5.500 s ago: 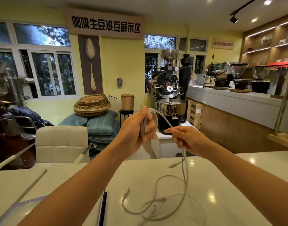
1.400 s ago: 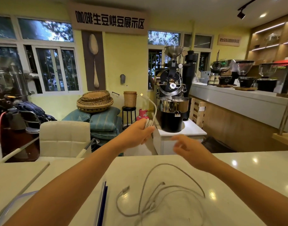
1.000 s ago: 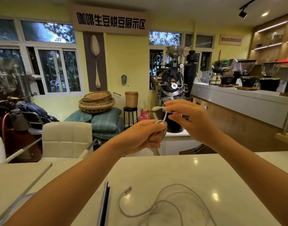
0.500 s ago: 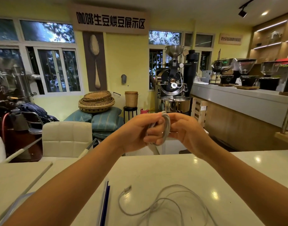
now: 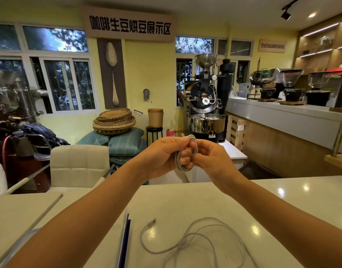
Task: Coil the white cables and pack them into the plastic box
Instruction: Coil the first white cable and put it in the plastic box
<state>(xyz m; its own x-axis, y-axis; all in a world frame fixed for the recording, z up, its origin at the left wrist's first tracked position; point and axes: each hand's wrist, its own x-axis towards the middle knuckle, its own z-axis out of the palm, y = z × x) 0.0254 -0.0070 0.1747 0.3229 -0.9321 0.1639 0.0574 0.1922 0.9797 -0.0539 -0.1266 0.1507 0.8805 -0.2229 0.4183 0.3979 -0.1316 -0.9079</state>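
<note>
From my remote seat I see both hands raised in front of the camera, above the far edge of the white table (image 5: 282, 200); the left hand (image 5: 162, 155) has its fingers curled round a coiled white cable (image 5: 184, 168), with the thumb lying over the top of the loops; the right hand (image 5: 210, 157) meets it from the other side, and its fingers and thumb pinch the same coil, so the two hands touch through it. The coil is small and tight, several loops stacked together, held upright between the palms; I cannot tell where its free end sits. Below the hands, the loose white cables (image 5: 195, 240) lie on the table in wide tangled loops between my forearms; one connector plug (image 5: 151, 222) points away from me at the left of that tangle. Just to the left of it lies a flat blue-edged item (image 5: 125, 238); at the lower left corner only a translucent rim of the plastic box (image 5: 21, 238) shows, beside the left forearm. Beyond the table stand a white chair (image 5: 79, 161) and a coffee roaster (image 5: 205, 105).
</note>
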